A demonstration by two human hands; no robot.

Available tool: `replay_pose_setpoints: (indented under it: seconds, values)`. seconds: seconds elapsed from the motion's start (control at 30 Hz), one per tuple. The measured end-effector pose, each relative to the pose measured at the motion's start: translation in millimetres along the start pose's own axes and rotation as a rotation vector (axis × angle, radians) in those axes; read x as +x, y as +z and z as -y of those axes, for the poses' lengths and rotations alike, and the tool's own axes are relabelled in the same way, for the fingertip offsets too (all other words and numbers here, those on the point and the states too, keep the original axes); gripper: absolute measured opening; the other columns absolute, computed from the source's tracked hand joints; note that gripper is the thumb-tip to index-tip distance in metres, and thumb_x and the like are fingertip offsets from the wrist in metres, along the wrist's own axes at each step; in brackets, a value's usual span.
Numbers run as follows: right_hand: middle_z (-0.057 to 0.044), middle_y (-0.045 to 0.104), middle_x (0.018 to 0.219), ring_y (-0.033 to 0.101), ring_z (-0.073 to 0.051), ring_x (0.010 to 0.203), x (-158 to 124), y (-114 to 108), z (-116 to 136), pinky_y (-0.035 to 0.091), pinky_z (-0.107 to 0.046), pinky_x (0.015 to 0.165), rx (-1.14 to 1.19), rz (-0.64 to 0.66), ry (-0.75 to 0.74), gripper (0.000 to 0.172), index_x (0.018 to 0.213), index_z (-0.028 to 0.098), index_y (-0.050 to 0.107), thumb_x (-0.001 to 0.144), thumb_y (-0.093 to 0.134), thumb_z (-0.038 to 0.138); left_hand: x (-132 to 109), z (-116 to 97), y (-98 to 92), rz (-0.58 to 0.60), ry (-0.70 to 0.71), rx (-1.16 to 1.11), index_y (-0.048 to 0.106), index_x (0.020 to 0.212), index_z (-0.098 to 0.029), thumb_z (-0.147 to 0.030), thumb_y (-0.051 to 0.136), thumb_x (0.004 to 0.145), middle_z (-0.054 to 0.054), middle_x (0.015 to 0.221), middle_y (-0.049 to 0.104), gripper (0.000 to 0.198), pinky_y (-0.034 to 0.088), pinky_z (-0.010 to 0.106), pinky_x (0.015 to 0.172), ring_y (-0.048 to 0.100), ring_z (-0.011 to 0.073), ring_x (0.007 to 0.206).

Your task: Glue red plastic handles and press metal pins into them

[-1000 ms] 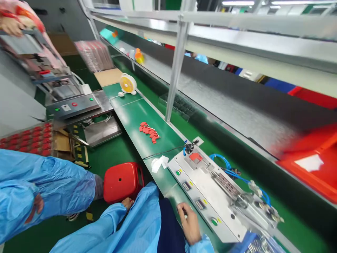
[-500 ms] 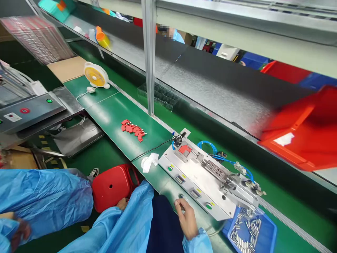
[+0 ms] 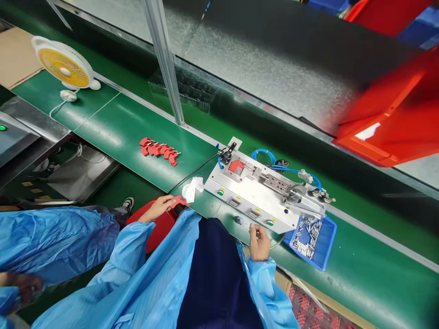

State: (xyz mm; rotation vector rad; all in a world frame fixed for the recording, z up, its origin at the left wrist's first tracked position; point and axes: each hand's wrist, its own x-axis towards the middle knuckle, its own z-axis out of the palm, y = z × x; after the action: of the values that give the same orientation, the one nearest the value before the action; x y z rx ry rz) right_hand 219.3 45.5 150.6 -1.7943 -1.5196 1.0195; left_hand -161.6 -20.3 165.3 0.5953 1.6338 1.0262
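Note:
My left hand [image 3: 158, 209] pinches a red plastic piece [image 3: 178, 201] at the table's front edge, close to some crumpled white tissue [image 3: 192, 189]. My right hand [image 3: 259, 243] is closed in a pinch just in front of the bench fixture [image 3: 257, 189]; whatever its fingers hold, if anything, is too small to make out. Another red piece [image 3: 236, 166] sits in the fixture's left-hand nest, in line with a metal rod. Right of the fixture, a blue bin [image 3: 327, 244] contains many short metal pins. A cluster of red pieces [image 3: 159, 150] with metal pins lies on the green table.
A white and yellow fan [image 3: 65, 66] stands at the far left. Behind the table runs a conveyor [image 3: 260, 64], with a metal post [image 3: 166, 68] and a red crate [image 3: 387, 119]. A red stool [image 3: 154, 235] and a co-worker's blue sleeve [image 3: 58, 246] are at lower left.
My left hand has come up from beside the stool and now shows a red piece in its fingers. My right hand stays pinched near the fixture's front. The view has shifted right and downward.

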Motion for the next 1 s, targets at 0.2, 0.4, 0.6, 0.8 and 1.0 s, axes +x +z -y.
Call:
replay_pose_setpoints:
  seconds: [0.2, 0.4, 0.6, 0.8, 1.0]
  values:
    - [-0.011, 0.067, 0.101, 0.065, -0.025, 0.087, -19.4, 8.5, -42.4, 0.057, -0.039, 0.075, 0.002, -0.232, 0.16, 0.053, 0.102, 0.019, 0.064, 0.081, 0.062, 0.068, 34.7, -8.6, 24.2, 0.168, 0.029, -0.101, 0.07, 0.092, -0.017, -0.057, 0.085, 0.074, 0.0, 0.072, 0.069, 0.047, 0.049, 0.027, 0.065, 0.059, 0.0154, 0.066]
    - [-0.015, 0.066, 0.111, 0.065, -0.026, 0.09, -8.9, 54.4, -74.3, 0.059, -0.04, 0.073, 0.073, -0.204, 0.246, 0.067, 0.111, 0.017, 0.066, 0.061, 0.076, 0.061, 28.4, -27.5, 72.7, 0.346, 0.043, -0.196, 0.063, 0.092, -0.018, -0.054, 0.086, 0.075, 0.002, 0.075, 0.071, 0.045, 0.05, 0.028, 0.065, 0.062, 0.0157, 0.066]
    - [-0.015, 0.068, 0.1, 0.065, -0.031, 0.097, 9.3, 73.0, -71.4, 0.059, -0.047, 0.083, 0.156, -0.245, 0.219, 0.063, 0.091, 0.019, 0.065, 0.069, 0.066, 0.078, 28.9, -50.0, 86.6, 0.378, 0.091, -0.2, 0.061, 0.086, -0.019, -0.065, 0.083, 0.078, -0.003, 0.065, 0.063, 0.051, 0.052, 0.028, 0.063, 0.061, 0.0142, 0.061]
    - [-0.005, 0.068, 0.085, 0.066, -0.022, 0.077, -9.9, 48.6, -32.1, 0.06, -0.044, 0.079, 0.279, -0.207, 0.141, 0.058, 0.094, 0.023, 0.056, 0.089, 0.052, 0.08, 27.6, -69.9, 84.8, 0.404, 0.133, -0.257, 0.061, 0.09, -0.019, -0.067, 0.081, 0.082, -0.002, 0.07, 0.067, 0.052, 0.053, 0.028, 0.061, 0.062, 0.0139, 0.059]
    - [0.0, 0.061, 0.083, 0.057, -0.016, 0.064, -8.6, 12.8, 61.9, 0.053, -0.032, 0.063, 0.307, -0.058, -0.106, 0.044, 0.116, 0.021, 0.059, 0.101, 0.057, 0.063, 20.5, -83.9, 90.4, 0.445, 0.195, -0.249, 0.059, 0.091, -0.019, -0.061, 0.079, 0.087, -0.001, 0.073, 0.069, 0.047, 0.054, 0.027, 0.062, 0.063, 0.0126, 0.06]
